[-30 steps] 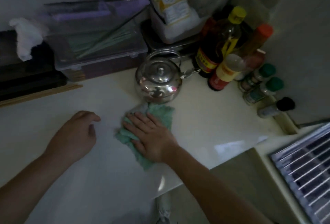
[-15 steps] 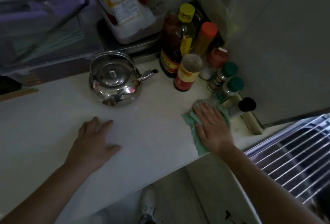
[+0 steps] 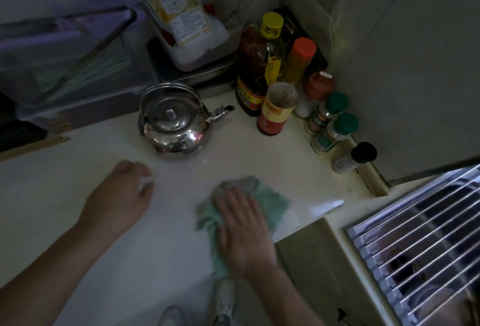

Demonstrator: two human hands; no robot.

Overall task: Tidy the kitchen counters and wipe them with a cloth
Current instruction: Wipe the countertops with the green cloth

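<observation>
A green cloth (image 3: 272,203) lies flat on the pale counter (image 3: 259,159) near its front edge. My right hand (image 3: 241,227) presses down on the cloth with straight fingers and covers most of it. My left hand (image 3: 119,198) rests on the bare counter to the left, fingers relaxed, holding nothing. A shiny steel kettle (image 3: 174,123) stands just behind both hands.
Sauce bottles (image 3: 259,66) and spice jars (image 3: 335,123) crowd the back right corner along the wall. A clear plastic box (image 3: 65,66) and a tub with a yellow pouch (image 3: 176,14) stand at the back. A metal drying rack (image 3: 420,245) lies at the right.
My right hand has slid the cloth left, away from the spice jars toward the middle front of the counter. My left hand has stayed on the counter, its fingers now less spread.
</observation>
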